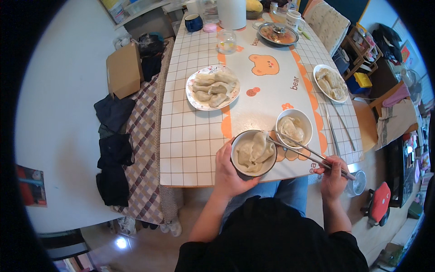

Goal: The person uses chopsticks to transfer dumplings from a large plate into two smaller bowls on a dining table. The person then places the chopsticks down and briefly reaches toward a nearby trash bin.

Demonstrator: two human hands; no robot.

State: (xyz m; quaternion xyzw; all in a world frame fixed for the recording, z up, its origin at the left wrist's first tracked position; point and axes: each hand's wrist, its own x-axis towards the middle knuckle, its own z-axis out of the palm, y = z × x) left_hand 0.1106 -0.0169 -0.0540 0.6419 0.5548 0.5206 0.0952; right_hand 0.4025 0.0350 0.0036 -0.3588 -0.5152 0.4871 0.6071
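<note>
My left hand [229, 173] holds a dark-rimmed bowl [247, 174] of dumplings [249, 154] at the table's near edge. In my right hand [333, 176] is a pair of metal chopsticks [306, 153]; their tips reach to a dumpling [261, 140] at the right side of that bowl. A white bowl [308, 127] with dumplings stands just beyond the chopsticks. Farther off, a floral plate [190, 98] of dumplings lies at the left. An oval white plate [317, 68] of dumplings is at the right edge, with another pair of metal chopsticks [331, 131] lying near it.
Toward the far end stand a lidded glass dish [278, 34], a glass jar [226, 42], a dark blue mug [193, 23], a white mug [294, 19] and a large white container [231, 13]. A bench with dark clothes [115, 149] runs along the left; a wooden chair [365, 119] is at the right.
</note>
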